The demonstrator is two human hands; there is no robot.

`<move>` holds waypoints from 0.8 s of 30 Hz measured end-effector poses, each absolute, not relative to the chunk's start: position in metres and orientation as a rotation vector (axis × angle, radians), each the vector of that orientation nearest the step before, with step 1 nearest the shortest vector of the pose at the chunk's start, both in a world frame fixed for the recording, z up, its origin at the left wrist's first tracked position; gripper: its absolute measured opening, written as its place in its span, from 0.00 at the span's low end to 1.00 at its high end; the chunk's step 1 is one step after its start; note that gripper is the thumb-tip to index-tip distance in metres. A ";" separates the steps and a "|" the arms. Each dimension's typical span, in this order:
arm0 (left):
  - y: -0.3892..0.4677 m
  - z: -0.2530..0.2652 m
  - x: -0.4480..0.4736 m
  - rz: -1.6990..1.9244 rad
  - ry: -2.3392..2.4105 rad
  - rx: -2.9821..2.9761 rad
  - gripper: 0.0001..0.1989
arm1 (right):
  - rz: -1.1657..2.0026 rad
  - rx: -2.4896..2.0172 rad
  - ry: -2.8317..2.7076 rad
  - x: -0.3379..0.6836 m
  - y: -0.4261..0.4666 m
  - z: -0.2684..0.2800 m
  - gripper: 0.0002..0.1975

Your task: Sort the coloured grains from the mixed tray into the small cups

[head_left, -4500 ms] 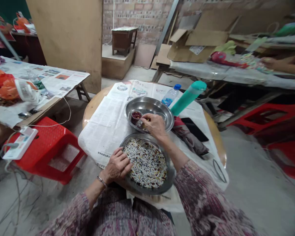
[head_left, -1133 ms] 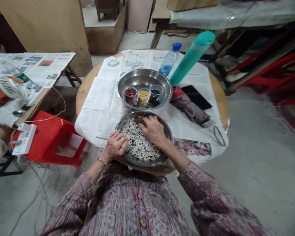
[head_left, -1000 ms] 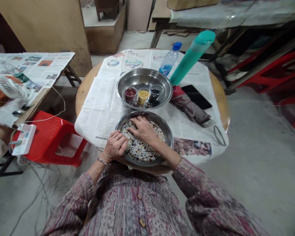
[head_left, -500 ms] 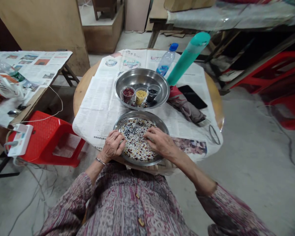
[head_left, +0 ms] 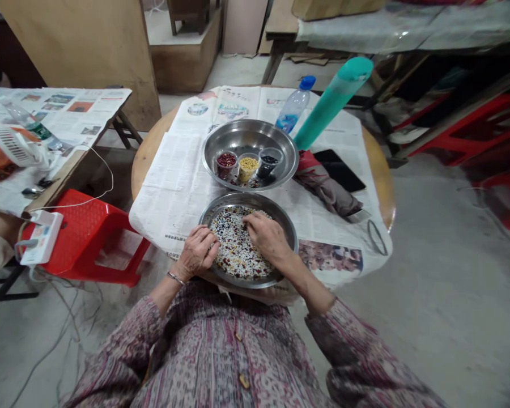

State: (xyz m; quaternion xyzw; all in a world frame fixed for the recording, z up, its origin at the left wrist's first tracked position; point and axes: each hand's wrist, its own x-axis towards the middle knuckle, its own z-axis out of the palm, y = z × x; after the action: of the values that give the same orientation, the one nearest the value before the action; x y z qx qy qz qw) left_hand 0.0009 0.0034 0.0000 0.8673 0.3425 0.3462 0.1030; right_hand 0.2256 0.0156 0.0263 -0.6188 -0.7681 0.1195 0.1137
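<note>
A steel basin (head_left: 290, 229) at the table's near edge holds a mix of white, black, red and yellow grains (head_left: 232, 249). My left hand (head_left: 198, 249) is closed on its left rim, fingers curled. Over the right part of the mix, my right hand (head_left: 267, 237) has its fingers bent down and pressed together; what is between them is hidden. Just behind, a second steel basin (head_left: 233, 133) carries three clear cups: a cup of dark red beans (head_left: 226, 162), a cup of yellow grains (head_left: 249, 166) and a cup of black beans (head_left: 268, 163). Some loose grains lie beside the cups.
Newspaper (head_left: 161, 187) covers the round table. Behind the basins stand a plastic bottle (head_left: 292, 107) and a tall teal cylinder (head_left: 334, 102). A folded umbrella (head_left: 327, 190) and dark tablet (head_left: 340, 170) lie right. A red stool (head_left: 89, 238) bears a power strip (head_left: 42, 238).
My right hand has moved up and slightly left across the grains, fingertips now nearer the far side of the mix. My left hand stays at the rim. The view has shifted slightly.
</note>
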 end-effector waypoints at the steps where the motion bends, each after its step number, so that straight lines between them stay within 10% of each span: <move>1: 0.003 0.000 0.001 1.016 1.013 2.560 0.08 | 0.302 -1.859 -2.220 0.225 0.020 0.027 0.13; 17: 0.001 0.000 -0.001 1.073 1.042 2.520 0.08 | 0.590 -1.215 -2.458 0.178 -0.023 0.021 0.07; 24: 0.002 0.003 0.000 1.097 1.004 2.526 0.05 | 0.252 -1.755 -2.410 0.227 -0.009 0.033 0.12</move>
State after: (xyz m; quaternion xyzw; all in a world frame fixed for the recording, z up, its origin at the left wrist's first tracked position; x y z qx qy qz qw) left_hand 0.0001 0.0025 0.0031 0.8570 0.3406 0.3721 0.1049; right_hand 0.2275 -0.0088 0.0329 -0.5848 -0.8034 0.0841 0.0747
